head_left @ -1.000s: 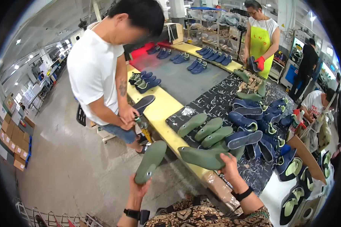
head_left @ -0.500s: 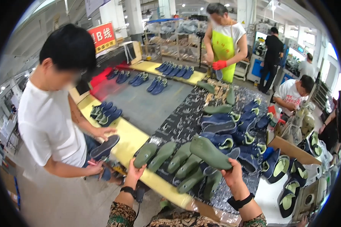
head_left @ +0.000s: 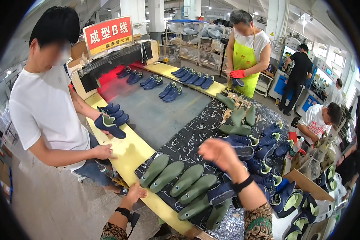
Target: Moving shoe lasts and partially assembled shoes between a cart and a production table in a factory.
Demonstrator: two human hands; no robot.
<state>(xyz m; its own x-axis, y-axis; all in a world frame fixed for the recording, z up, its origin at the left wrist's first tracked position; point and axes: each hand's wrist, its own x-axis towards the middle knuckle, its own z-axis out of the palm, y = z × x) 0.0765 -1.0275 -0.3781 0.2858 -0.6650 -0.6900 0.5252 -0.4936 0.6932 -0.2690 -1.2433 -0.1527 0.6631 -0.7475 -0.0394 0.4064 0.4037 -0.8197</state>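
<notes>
Nearest the wearer, the left grip stands at the yellow-edged surface, bare fingers extended and nothing held; whether the fingertips touch the edge cannot be told. Just right of it, six green shoe lasts lie side by side in a slanting row on a black patterned sheet, the first near the left grip and the sixth well apart from it. An upturned navy shoe, sole showing, lies at the right end of the row, below the right grip.

The right grip is raised beyond the row, blurred, its fingers loosely spread and seemingly empty. To its right spreads a pile of navy shoes. The step in hand is judged to be the arranging of lasts at the near edge — both grips are free, and each last of the row is unheld. A further grasp would call for the fingers to close round one last's body without nudging its neighbours.

Left of and beyond the left grip, a co-worker in a white top holds a navy shoe with pale green lining. Beyond the right grip lie four more green lasts — and, farther off, a co-worker in a yellow-green apron wears a red glove.
</notes>
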